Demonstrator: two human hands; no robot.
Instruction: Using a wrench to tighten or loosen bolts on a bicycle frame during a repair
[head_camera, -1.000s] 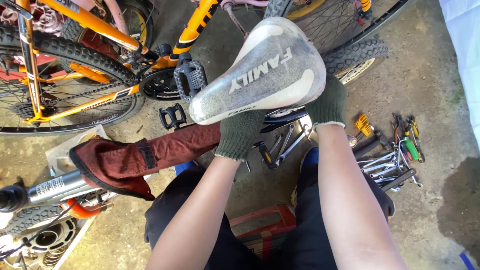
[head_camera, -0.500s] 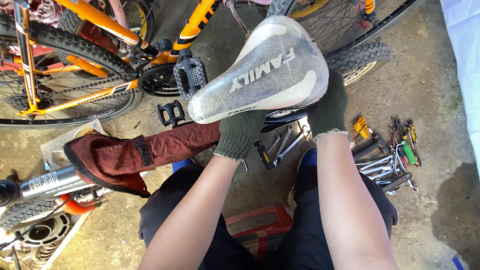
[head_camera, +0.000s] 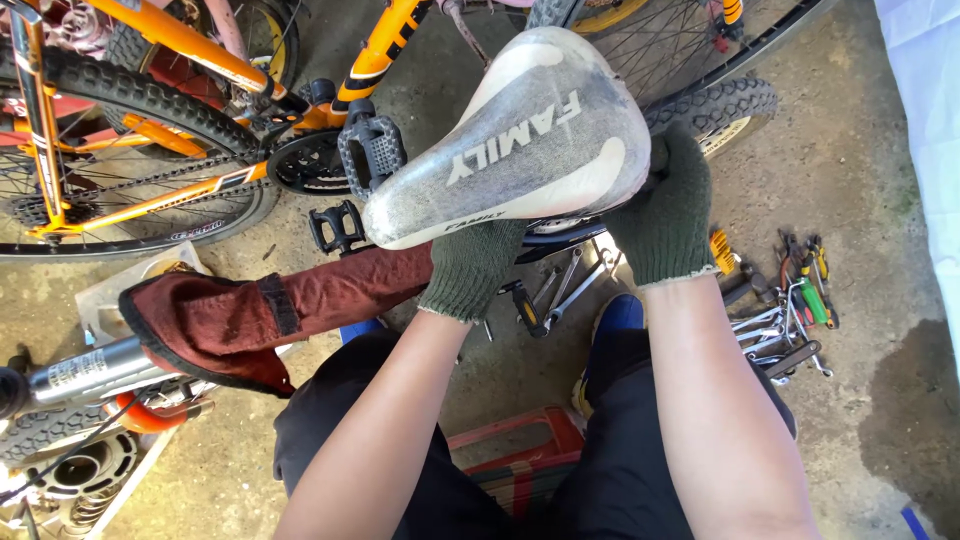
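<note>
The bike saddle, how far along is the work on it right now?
Done: the grey and white saddle is off any bike and raised above the floor. In hand: the gloved left hand supports it from below and the gloved right hand grips its wide rear end. Left: it sits on no seat post, and the wrenches lie untouched on the ground.

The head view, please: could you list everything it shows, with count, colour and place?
Bicycle saddle: one, grey and white, held up at centre.
Bicycle: one, orange frame, knobby tyres, upper left.
Pedals: two, black, beside the saddle's nose.
Cloth: one, dark red, left of centre.
Hand tools: many, mixed colours, on the floor at right.
Spanners: several, silver, below the saddle.
Stool: one, red, between the legs.
Left hand: green glove, under the saddle.
Right hand: green glove, at the saddle's rear.
</note>
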